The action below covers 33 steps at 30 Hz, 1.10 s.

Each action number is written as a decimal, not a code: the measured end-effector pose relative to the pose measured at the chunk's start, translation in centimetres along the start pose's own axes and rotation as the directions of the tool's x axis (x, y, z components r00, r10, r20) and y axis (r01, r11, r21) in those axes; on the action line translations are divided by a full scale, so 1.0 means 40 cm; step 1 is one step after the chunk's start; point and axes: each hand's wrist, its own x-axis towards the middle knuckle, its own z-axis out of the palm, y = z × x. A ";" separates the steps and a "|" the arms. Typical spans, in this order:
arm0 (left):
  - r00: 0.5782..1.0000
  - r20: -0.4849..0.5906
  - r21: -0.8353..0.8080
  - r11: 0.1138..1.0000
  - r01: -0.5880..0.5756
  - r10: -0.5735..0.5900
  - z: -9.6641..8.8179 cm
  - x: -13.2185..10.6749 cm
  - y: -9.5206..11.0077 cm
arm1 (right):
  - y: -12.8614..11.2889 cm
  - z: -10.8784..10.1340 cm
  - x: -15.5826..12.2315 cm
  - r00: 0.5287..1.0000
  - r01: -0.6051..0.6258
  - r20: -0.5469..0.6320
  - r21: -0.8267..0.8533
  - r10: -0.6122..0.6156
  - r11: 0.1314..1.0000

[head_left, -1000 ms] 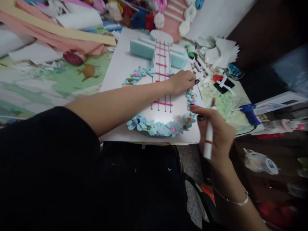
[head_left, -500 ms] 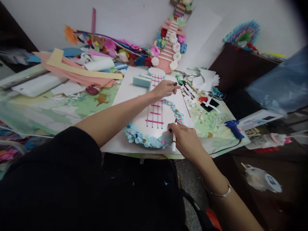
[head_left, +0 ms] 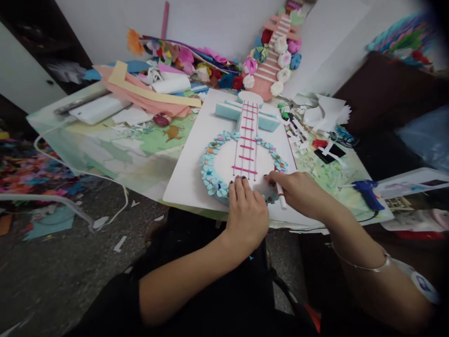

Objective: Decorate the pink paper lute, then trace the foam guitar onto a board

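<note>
In the head view a handmade paper stringed instrument lies on a white board. Pale blue paper flowers ring its round body, and purple strings with pink crossbars run up the neck. My left hand rests with fingers extended on the body's near edge, just below the string ends, covering some flowers. My right hand is closed around a white marker at the body's right edge. The marker's upper end is hidden by my fingers.
A blue glue gun lies at the table's right end. Paper scraps and a black pad sit right of the board. Rolled paper lies left. A second flower-covered instrument leans on the wall behind.
My left hand has come down from the neck to the near edge of the body. My right hand still holds the marker. The view has turned left.
</note>
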 end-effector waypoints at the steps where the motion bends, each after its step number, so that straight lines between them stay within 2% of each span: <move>1: 1.000 -0.015 0.002 1.000 -0.009 0.009 0.011 0.000 0.002 | 0.010 -0.002 0.004 1.000 0.018 0.000 0.024 -0.018 1.000; 4: 0.999 -0.028 -0.007 0.999 -0.044 0.044 0.025 -0.003 -0.006 | 0.034 -0.027 0.022 0.995 0.103 -0.010 0.161 -0.103 0.982; 7: 0.999 -0.028 -0.040 0.998 -0.038 0.037 0.027 -0.010 -0.015 | 0.018 -0.085 0.068 0.978 0.204 -0.119 0.363 -0.172 0.909; 9: 0.999 -0.032 -0.058 0.998 -0.020 0.019 0.026 -0.010 -0.019 | -0.020 -0.123 0.121 0.953 0.297 -0.222 0.548 -0.206 0.782; 11: 1.000 -0.025 -0.055 0.998 -0.017 0.015 0.023 -0.006 -0.021 | -0.074 -0.144 0.184 0.922 0.386 -0.258 0.683 -0.290 0.620; 13: 0.999 -0.013 -0.049 0.998 -0.032 0.032 0.021 -0.002 -0.024 | -0.131 -0.143 0.247 0.901 0.417 -0.246 0.719 -0.359 0.556; 15: 0.999 -0.013 -0.051 0.998 -0.047 0.046 0.019 0.000 -0.025 | -0.183 -0.124 0.299 0.868 0.440 -0.177 0.706 -0.463 0.555; 17: 0.999 -0.024 -0.048 0.998 -0.049 0.048 0.019 -0.001 -0.024 | -0.226 -0.096 0.334 0.803 0.478 -0.103 0.700 -0.587 0.531; 20: 0.998 -0.024 -0.033 0.998 -0.055 0.055 0.018 -0.005 -0.022 | -0.274 -0.055 0.357 0.698 0.506 0.062 0.663 -0.714 0.552; 22: 0.998 -0.009 -0.036 0.997 -0.061 0.061 0.018 -0.006 -0.022 | -0.294 -0.035 0.361 0.653 0.528 0.162 0.603 -0.740 0.598; 25: 0.998 -0.001 -0.047 0.997 -0.061 0.061 0.019 -0.004 -0.022 | -0.307 -0.022 0.360 0.623 0.579 0.256 0.485 -0.739 0.655; 27: 0.999 -0.008 -0.056 0.997 -0.053 0.053 0.020 -0.003 -0.023 | -0.307 -0.023 0.358 0.596 0.604 0.288 0.455 -0.750 0.654; 31: 0.999 0.010 -0.082 0.996 -0.043 0.044 0.016 -0.003 -0.023 | -0.309 -0.034 0.353 0.525 0.609 0.317 0.508 -0.790 0.609; 33: 0.999 0.024 -0.089 0.995 -0.040 0.042 0.013 -0.003 -0.023 | -0.314 -0.038 0.353 0.528 0.595 0.354 0.494 -0.772 0.634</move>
